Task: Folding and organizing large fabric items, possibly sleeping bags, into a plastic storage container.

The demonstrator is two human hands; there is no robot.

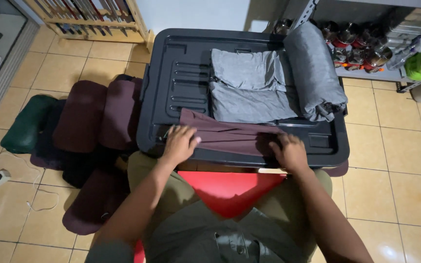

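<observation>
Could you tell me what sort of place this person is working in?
Probably a home room or small storeroom: tan tiled floor, a metal shelf of pots, and a black bin lid serving as a clothes-folding table.

A maroon folded cloth lies along the near edge of a black plastic bin lid, with the left hand on its left end and the right hand on its right. Behind it sits a grey folded cloth stack; a grey rolled fabric bundle lies to the right. Dark cushions lie on the floor, left.
</observation>
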